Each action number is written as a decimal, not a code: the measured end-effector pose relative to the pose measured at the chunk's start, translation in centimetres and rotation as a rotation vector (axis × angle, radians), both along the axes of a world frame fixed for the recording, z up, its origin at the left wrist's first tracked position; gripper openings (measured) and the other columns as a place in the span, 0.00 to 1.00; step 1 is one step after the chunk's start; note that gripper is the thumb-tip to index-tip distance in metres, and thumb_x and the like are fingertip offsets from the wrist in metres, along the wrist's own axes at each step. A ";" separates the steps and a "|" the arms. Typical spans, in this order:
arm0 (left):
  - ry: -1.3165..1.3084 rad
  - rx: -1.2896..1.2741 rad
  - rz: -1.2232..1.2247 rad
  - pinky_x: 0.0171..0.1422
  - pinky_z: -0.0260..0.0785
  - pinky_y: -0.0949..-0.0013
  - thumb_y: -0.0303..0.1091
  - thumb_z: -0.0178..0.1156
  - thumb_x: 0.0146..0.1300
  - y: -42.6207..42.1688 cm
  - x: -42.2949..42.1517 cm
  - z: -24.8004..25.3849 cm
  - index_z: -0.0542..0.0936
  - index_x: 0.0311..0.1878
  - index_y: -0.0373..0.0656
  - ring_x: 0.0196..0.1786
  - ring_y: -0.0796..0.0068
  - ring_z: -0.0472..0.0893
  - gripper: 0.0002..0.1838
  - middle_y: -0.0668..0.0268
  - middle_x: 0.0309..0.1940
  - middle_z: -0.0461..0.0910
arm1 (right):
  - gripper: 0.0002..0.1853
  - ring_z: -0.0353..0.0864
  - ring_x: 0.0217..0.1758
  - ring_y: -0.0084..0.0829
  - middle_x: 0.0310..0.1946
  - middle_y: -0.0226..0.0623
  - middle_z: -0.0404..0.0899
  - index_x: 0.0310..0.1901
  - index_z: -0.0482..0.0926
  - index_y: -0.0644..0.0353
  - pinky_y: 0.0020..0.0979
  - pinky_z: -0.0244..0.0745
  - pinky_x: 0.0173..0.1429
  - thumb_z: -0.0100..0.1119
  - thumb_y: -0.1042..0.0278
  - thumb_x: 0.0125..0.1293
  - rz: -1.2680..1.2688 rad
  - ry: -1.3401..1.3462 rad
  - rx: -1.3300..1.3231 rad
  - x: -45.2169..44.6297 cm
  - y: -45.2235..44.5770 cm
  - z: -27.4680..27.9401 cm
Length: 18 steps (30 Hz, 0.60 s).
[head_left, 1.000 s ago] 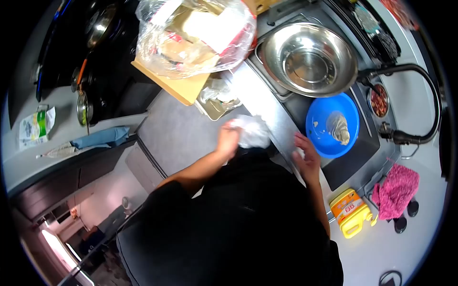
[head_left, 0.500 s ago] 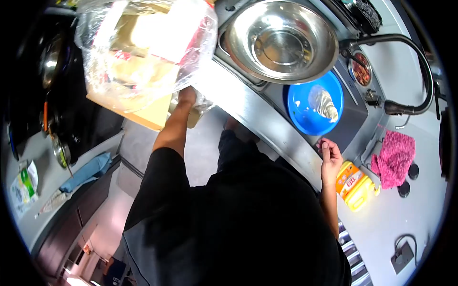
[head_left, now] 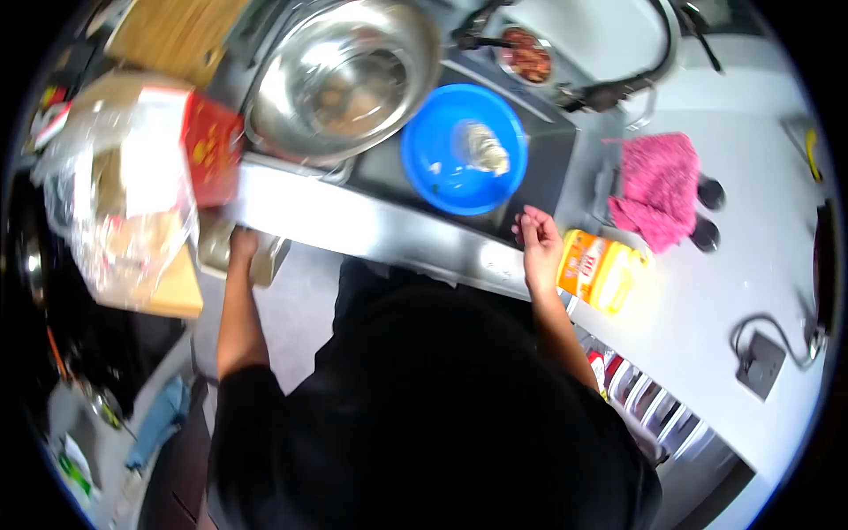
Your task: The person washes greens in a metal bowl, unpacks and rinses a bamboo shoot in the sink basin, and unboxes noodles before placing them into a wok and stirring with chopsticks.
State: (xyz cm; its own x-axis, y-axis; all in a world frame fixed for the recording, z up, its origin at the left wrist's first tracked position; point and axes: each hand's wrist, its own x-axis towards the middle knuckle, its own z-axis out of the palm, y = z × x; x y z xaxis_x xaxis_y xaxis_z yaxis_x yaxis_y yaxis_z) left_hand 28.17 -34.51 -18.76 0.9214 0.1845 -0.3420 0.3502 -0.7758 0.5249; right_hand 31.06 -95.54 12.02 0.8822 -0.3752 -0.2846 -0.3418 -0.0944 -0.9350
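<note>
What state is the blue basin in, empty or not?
Not empty: a pale, ridged item lies inside the blue basin; whether there is water, I cannot tell.

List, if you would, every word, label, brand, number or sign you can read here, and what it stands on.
No text reads clearly.
Yellow plastic bottle with orange label: pale characters, too blurred to read.
Red-sided cardboard box: golden markings, too blurred to read.
White-and-green plastic packet: any print is too small and blurred.

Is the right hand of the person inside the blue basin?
No, the right hand is outside the rim of the blue basin, next to the yellow bottle.
</note>
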 end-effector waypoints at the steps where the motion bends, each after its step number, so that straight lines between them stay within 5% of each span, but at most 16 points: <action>1: 0.140 -0.003 0.163 0.69 0.67 0.53 0.39 0.49 0.73 -1.6 0.0 4.9 0.75 0.66 0.38 0.67 0.43 0.73 0.23 0.42 0.65 0.73 | 0.12 0.79 0.39 0.18 0.38 0.29 0.83 0.55 0.78 0.64 0.20 0.75 0.46 0.59 0.71 0.75 -0.077 -0.074 0.011 1.0 0.0 0.4; 5: -0.101 0.284 0.175 0.62 0.73 0.51 0.41 0.54 0.72 -3.7 -4.5 11.1 0.81 0.57 0.37 0.56 0.41 0.81 0.20 0.43 0.52 0.82 | 0.14 0.80 0.40 0.18 0.39 0.30 0.83 0.58 0.77 0.61 0.19 0.73 0.47 0.60 0.72 0.74 -0.006 -0.294 -0.071 7.5 0.7 3.0; 7: 0.149 0.408 0.146 0.54 0.75 0.50 0.42 0.55 0.72 -7.0 -5.3 17.7 0.85 0.51 0.37 0.47 0.42 0.85 0.19 0.44 0.42 0.85 | 0.17 0.84 0.47 0.31 0.45 0.41 0.83 0.61 0.76 0.60 0.25 0.76 0.52 0.60 0.71 0.72 0.227 -0.369 -0.462 12.4 2.2 3.3; 11: -0.023 0.172 0.221 0.44 0.76 0.53 0.40 0.58 0.72 -16.6 -6.8 27.5 0.86 0.39 0.38 0.34 0.48 0.86 0.15 0.50 0.31 0.86 | 0.20 0.76 0.64 0.53 0.58 0.54 0.78 0.59 0.77 0.67 0.43 0.69 0.70 0.61 0.64 0.69 0.128 -0.849 -0.816 23.4 7.9 2.8; 13: -0.055 -0.097 0.146 0.41 0.77 0.57 0.37 0.61 0.70 -21.3 -5.5 31.2 0.86 0.39 0.37 0.34 0.52 0.86 0.12 0.52 0.32 0.86 | 0.22 0.73 0.67 0.53 0.59 0.52 0.78 0.60 0.76 0.68 0.46 0.63 0.74 0.60 0.63 0.69 0.187 -0.759 -0.777 26.3 8.2 0.1; 17: -0.161 -0.255 -0.144 0.44 0.77 0.63 0.35 0.61 0.70 -28.3 -0.4 32.7 0.86 0.43 0.37 0.38 0.57 0.87 0.11 0.52 0.36 0.86 | 0.18 0.83 0.55 0.47 0.53 0.52 0.82 0.55 0.82 0.63 0.38 0.77 0.60 0.60 0.60 0.71 0.442 -0.407 -0.449 21.1 6.6 3.8; 18: -0.206 -0.307 -0.196 0.46 0.77 0.64 0.35 0.61 0.70 -29.9 1.1 32.6 0.86 0.45 0.37 0.39 0.57 0.87 0.11 0.52 0.38 0.86 | 0.16 0.86 0.47 0.36 0.48 0.45 0.85 0.53 0.83 0.61 0.32 0.79 0.52 0.61 0.59 0.72 0.377 -0.515 -0.398 19.2 5.8 2.0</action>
